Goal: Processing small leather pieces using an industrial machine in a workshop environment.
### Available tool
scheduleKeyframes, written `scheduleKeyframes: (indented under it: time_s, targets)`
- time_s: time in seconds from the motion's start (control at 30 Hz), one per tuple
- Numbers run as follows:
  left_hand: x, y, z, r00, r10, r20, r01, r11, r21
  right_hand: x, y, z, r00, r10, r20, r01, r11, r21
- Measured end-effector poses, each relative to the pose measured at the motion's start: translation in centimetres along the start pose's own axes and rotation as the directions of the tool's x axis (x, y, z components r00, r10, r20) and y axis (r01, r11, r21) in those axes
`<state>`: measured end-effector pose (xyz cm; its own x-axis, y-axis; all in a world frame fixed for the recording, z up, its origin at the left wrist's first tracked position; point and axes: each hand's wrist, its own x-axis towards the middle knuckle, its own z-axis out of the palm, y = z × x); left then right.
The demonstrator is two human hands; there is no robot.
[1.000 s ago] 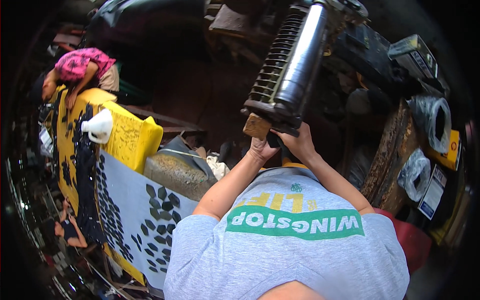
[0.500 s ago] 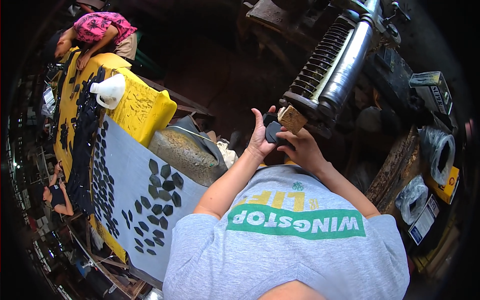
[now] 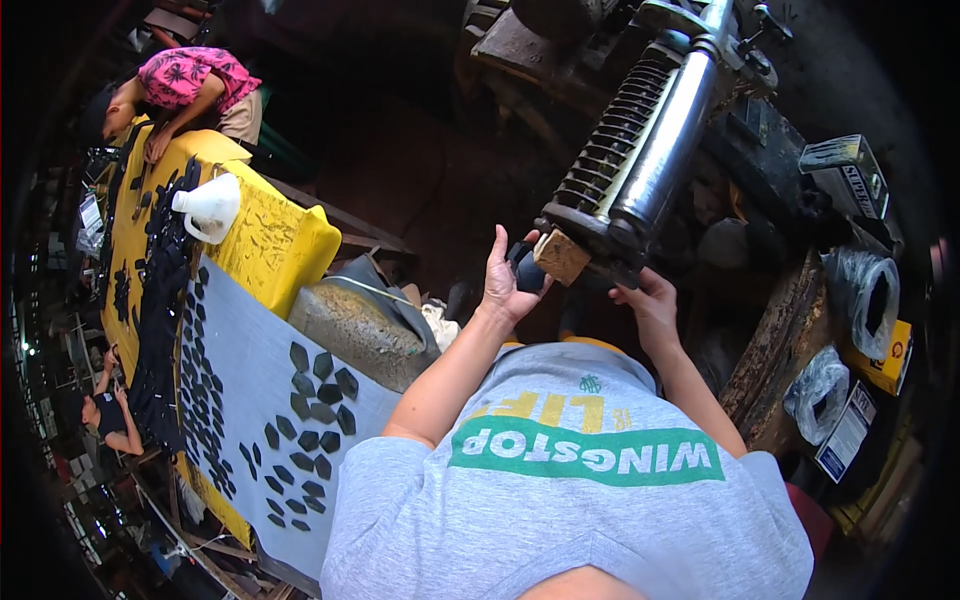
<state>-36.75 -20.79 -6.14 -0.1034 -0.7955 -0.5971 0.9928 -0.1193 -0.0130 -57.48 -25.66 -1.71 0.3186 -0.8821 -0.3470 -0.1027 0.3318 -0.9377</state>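
Observation:
My left hand (image 3: 512, 284) is raised, thumb up, with its fingers curled round a small stack of dark flat pieces (image 3: 528, 270). Part of the stack is hidden behind a wooden block (image 3: 561, 257) at the near end of a machine with a shiny metal roller (image 3: 658, 140) and a row of dark discs (image 3: 613, 135). My right hand (image 3: 650, 303) is at the machine's near end, right of the block, thumb and fingers pinched together. What sits between those fingertips blends into the dark metal.
On the left, a grey sheet (image 3: 350, 405) bears many dark angular pieces. Beyond it stand a yellow table (image 3: 265, 215), a white funnel-like container (image 3: 212, 207) and a person in a pink shirt (image 3: 195, 80). A rough stone-like block (image 3: 355, 325) is nearer; plastic-wrapped rolls (image 3: 865, 295) lie right.
My right hand has left the stack in my left hand and moved right, to the machine's near end. My left hand stays by the wooden block. The whole view has shifted slightly.

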Motion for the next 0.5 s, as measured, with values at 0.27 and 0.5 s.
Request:
scheduleKeyframes:
  time_s: [0.27, 0.5]
  targets:
    - [0.5, 0.1, -1.4, 0.992, -0.108, 0.069, 0.111, 0.992, -0.052, 0.2, -2.8, -6.5, 0.979, 0.099, -0.180, -0.032, 0.939, 0.342]
    - [-0.7, 0.6, 0.5, 0.955, -0.187, 0.231, 0.212, 0.973, -0.090, 0.1, -5.8, -6.7, 0.972, 0.048, -0.230, 0.045, 0.921, 0.386]
